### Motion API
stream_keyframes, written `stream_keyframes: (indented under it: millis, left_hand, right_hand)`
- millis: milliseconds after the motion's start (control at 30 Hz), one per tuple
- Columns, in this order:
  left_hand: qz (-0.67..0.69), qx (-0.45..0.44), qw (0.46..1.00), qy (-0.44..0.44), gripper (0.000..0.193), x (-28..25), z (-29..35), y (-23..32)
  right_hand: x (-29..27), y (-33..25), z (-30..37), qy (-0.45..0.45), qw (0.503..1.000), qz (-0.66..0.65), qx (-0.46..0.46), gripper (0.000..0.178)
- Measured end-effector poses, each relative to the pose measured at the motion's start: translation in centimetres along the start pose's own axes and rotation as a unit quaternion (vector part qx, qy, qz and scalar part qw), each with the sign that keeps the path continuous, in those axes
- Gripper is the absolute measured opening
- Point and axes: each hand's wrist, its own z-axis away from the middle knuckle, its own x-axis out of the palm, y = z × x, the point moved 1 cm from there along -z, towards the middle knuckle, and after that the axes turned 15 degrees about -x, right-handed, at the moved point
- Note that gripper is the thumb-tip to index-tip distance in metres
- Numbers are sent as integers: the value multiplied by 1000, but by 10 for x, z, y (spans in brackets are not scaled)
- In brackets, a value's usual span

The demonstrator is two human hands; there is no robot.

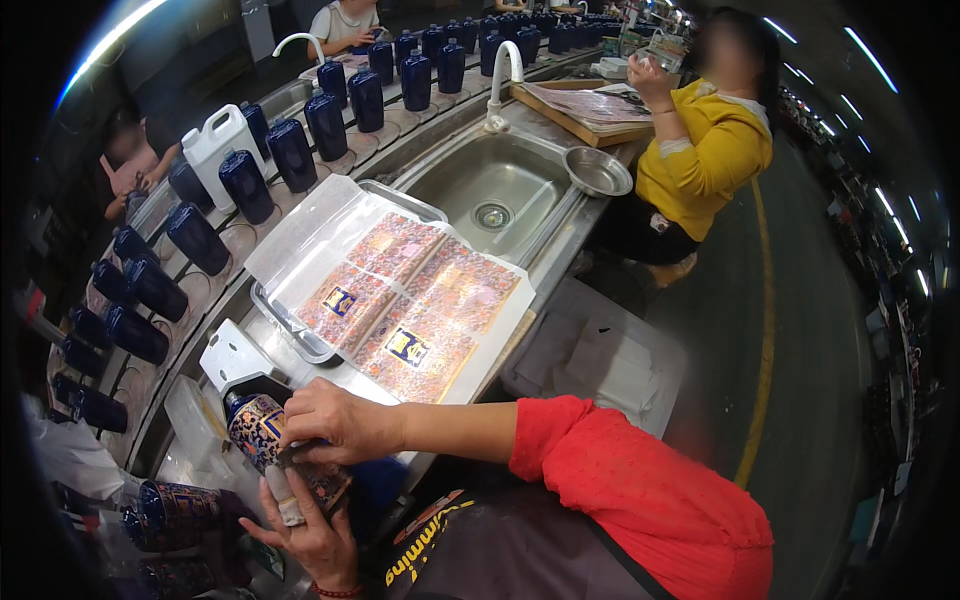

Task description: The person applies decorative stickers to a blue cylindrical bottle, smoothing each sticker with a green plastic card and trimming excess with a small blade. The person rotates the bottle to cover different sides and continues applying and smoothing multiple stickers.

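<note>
A dark blue bottle (256, 428) with an ornate orange, gold and blue floral covering lies tilted in front of me at the lower left. My right hand (335, 422) is closed over its side, with fingertips pinched on a small dark thing mostly hidden by the fingers. Just below, my left hand (310, 540) has its fingers spread against the bottle's near side; pale wrapping covers some of its fingers. Beyond my hands, printed floral decal sheets (425, 310) with dark blue label panels lie on white backing paper over metal trays (290, 325).
Several plain blue bottles (293, 155) line a curved conveyor at the left, with a white jug (222, 150) among them. A steel sink (480, 185) with white tap (497, 105) and metal bowl (598, 172) is ahead. Patterned bottles (180, 505) stand lower left. A yellow-sleeved co-worker (700, 140) sits right.
</note>
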Motion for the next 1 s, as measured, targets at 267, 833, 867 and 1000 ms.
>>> stream_keyframes:
  millis: [267, 833, 867, 1000]
  left_hand:
    - [45, -25, 999, -2, 74, 19, -5, 7]
    - [136, -126, 980, 73, 94, 25, -4, 17]
    - [142, -125, 980, 69, 97, 23, -5, 18]
    - [133, -133, 981, 47, 99, 18, -5, 21]
  right_hand:
    - [-21, 14, -3, 18, 1000, -9, 6, 23]
    - [-37, 14, -51, -222, 970, -30, -90, 27]
    - [-37, 15, -57, -264, 952, -128, -83, 26]
    - [-22, 44, -86, -49, 966, -152, 201, 18]
